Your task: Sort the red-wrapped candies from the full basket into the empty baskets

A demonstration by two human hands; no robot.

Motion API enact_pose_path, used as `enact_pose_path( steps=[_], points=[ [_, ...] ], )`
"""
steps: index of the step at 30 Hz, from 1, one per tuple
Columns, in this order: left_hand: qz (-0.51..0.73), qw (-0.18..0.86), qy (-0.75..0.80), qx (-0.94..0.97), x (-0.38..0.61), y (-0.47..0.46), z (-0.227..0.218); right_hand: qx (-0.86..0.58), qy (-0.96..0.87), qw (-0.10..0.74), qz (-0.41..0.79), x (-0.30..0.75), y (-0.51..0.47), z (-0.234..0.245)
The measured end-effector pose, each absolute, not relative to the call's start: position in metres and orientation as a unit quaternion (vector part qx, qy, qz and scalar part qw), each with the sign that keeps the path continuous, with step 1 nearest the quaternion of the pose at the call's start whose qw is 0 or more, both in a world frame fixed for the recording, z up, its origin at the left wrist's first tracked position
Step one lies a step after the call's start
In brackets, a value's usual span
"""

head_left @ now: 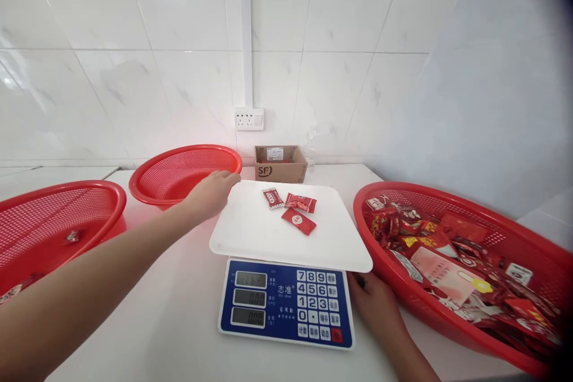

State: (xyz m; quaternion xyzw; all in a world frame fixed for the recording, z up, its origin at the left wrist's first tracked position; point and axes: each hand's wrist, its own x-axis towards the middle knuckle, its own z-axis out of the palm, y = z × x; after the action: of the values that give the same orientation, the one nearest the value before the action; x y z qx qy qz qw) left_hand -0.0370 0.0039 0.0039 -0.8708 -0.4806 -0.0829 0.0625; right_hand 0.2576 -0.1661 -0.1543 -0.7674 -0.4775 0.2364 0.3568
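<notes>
An electronic scale with a blue keypad panel (286,304) stands on the white counter, a white weighing tray (250,230) on top of it. Three small red candy packets (299,219) lie on the tray's far half. My left hand (210,192) reaches across and rests on the tray's far left corner, fingers curled over its edge. My right hand (373,298) lies by the scale's right side, tucked under the tray's near right corner; its fingers are mostly hidden.
A red mesh basket (452,316) full of red wrapped sweets sits at the right. Another red basket (183,170) stands behind the scale, a third (58,215) at far left holds a few sweets. A small cardboard box (280,163) and a wall socket (249,119) are at the back.
</notes>
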Motion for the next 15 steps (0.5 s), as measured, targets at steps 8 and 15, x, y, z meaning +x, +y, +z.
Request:
enact_pose_path(
  steps=[8,15],
  points=[
    [-0.078,0.066,-0.541,-0.835,-0.069,0.034,-0.001,-0.767,-0.473,0.362,0.237,0.256,-0.166,-0.151],
    [-0.050,-0.052,-0.412,-0.908,0.001,0.003,-0.012,-0.759,-0.481,0.362,0.246,0.256,-0.166,-0.152]
  ],
)
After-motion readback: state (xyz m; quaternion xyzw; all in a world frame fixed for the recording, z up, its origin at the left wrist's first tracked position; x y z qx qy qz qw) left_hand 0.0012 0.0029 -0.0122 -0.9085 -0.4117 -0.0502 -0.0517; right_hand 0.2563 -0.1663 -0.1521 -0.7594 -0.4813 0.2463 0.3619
